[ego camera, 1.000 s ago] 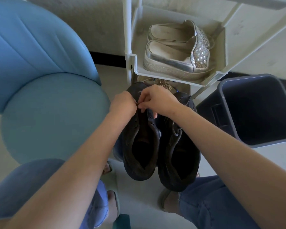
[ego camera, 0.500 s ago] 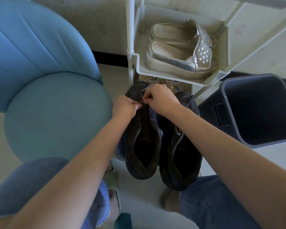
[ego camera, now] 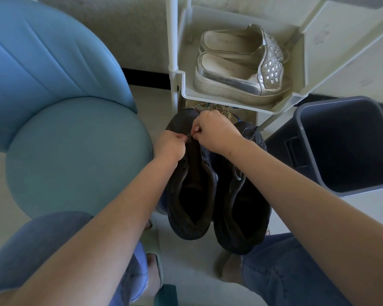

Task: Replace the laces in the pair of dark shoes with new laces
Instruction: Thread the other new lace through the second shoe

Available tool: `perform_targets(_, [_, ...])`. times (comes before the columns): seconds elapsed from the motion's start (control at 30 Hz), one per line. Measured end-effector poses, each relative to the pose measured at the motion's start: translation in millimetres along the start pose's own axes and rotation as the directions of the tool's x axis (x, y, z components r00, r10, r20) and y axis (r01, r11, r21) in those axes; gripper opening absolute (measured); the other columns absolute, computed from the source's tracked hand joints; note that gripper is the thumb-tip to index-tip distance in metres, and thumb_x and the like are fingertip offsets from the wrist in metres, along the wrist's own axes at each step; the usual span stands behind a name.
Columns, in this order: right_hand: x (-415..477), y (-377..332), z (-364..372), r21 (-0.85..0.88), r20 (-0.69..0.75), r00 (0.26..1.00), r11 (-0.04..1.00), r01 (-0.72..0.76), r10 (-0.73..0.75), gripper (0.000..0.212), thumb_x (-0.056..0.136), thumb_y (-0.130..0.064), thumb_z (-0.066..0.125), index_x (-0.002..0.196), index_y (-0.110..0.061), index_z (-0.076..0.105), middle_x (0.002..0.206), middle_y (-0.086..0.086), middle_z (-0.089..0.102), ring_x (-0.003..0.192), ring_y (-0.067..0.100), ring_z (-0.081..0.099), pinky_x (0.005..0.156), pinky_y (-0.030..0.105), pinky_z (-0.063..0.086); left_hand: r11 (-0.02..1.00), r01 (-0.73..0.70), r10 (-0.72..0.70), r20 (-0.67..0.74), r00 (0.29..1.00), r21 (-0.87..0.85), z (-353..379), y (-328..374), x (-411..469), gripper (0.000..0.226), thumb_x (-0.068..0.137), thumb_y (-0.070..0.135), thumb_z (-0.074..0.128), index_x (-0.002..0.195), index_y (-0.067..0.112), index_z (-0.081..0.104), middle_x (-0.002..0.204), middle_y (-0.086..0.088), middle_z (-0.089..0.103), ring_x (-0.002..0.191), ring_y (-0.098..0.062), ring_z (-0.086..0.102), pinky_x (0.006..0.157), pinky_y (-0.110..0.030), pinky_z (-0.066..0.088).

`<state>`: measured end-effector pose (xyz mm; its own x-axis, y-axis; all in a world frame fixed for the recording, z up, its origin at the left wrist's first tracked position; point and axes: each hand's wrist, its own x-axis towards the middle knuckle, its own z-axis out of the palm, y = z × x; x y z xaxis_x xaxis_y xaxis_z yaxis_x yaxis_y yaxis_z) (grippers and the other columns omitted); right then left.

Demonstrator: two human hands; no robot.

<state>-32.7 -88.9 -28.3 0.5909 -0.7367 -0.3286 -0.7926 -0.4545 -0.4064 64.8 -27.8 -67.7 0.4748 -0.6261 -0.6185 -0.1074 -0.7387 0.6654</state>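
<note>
Head view. We look down at two dark shoes [ego camera: 215, 208] standing side by side on the floor [ego camera: 186, 272], touching, between the person's knees in jeans [ego camera: 283, 274], with their toes toward a pale rack [ego camera: 175, 69]. The first shoe [ego camera: 186, 208] lies on the side of the blue chair [ego camera: 60, 120]. The second shoe [ego camera: 243, 219] lies on the side of the grey bin [ego camera: 345, 146].

Both hands meet over the toe end of the first shoe's lacing. The left hand [ego camera: 170, 146] has its fingers [ego camera: 182, 138] curled, with thumb and forefinger pressed together on a dark strand [ego camera: 189, 139]. The right hand [ego camera: 218, 133] has its fingers [ego camera: 198, 131] curled too, and they pinch the same strand from the other side. We cannot tell whether the strand is a lace end or part of the tongue; it is too small. The eyelets of the first shoe nearer the ankle show bare.

The rack's shelf holds a pair of silver shoes [ego camera: 237, 69], just above the dark toes. The bin stands beside the rack, near the second shoe. Below the shelf we see a tangle of cords [ego camera: 221, 109], partly hidden by the right hand.
</note>
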Motion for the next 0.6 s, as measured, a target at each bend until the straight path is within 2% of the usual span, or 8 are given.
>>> perform_targets(0.13, [0.5,-5.0,-3.9,-0.046,0.019,1.0,0.999,0.005,-0.004,0.021,0.086,-0.002,0.053,0.094,-0.008,0.071,0.102,0.011,0.066,0.096,0.03,0.063,0.084,0.04,0.054,0.994,0.081,-0.081,0.013,0.997,-0.072,0.5,3.4,-0.2,0.037,0.094,0.007,0.051,0.06,0.02,0.043,0.068,0.0,0.043,0.082,-0.016,0.041,0.069,-0.026,0.034])
perform_targets(0.27, [2.3,-5.4,-7.2,-0.05,0.018,1.0,0.999,0.001,0.0,0.018,0.085,-0.001,0.05,0.089,-0.005,0.067,0.095,0.013,0.064,0.089,0.03,0.063,0.074,0.034,0.053,0.987,0.115,-0.112,0.032,0.993,-0.112,0.2,7.9,-2.5,0.032,0.096,0.009,0.05,0.066,0.019,0.047,0.071,0.001,0.047,0.083,-0.016,0.048,0.068,-0.024,0.036])
perform_targets(0.4, [5.7,-3.2,-6.9,-0.068,0.032,0.999,0.997,-0.025,0.027,0.013,0.085,-0.002,0.049,0.086,-0.007,0.06,0.078,0.008,0.048,0.075,0.027,0.053,0.059,0.028,0.04,0.978,0.132,-0.126,0.046,0.991,-0.161,-1.0,12.0,-6.3,0.012,0.097,0.012,0.05,0.09,0.011,0.06,0.078,0.001,0.05,0.093,-0.018,0.046,0.071,-0.025,0.036])
perform_targets(0.47, [8.0,-2.8,-6.4,-0.075,0.027,0.999,0.996,-0.038,0.041,0.011,0.084,-0.003,0.049,0.083,-0.011,0.056,0.076,0.007,0.045,0.073,0.025,0.048,0.053,0.024,0.034,0.976,0.136,-0.129,0.049,0.99,-0.169,-1.5,11.7,-6.4,0.015,0.097,0.012,0.051,0.084,0.01,0.058,0.074,0.003,0.048,0.093,-0.018,0.046,0.065,-0.024,0.037])
perform_targets(0.53, [8.5,-3.8,-5.5,-0.087,0.031,0.998,0.995,-0.046,0.048,0.01,0.085,-0.002,0.05,0.081,-0.01,0.055,0.075,0.006,0.044,0.074,0.025,0.048,0.057,0.026,0.037,0.976,0.136,-0.13,0.046,0.99,-0.17,-1.0,10.0,-5.7,0.025,0.097,0.012,0.051,0.073,0.016,0.051,0.073,0.004,0.047,0.092,-0.018,0.047,0.061,-0.022,0.036])
perform_targets(0.6, [8.4,-4.0,-3.7,-0.101,0.035,0.998,0.994,-0.051,0.055,0.016,0.085,-0.001,0.05,0.072,-0.01,0.048,0.07,0.004,0.039,0.074,0.025,0.048,0.061,0.028,0.037,0.975,0.141,-0.135,0.049,0.99,-0.169,0.6,8.8,-4.7,0.028,0.097,0.012,0.052,0.07,0.019,0.049,0.073,0.004,0.047,0.09,-0.017,0.048,0.067,-0.025,0.038])
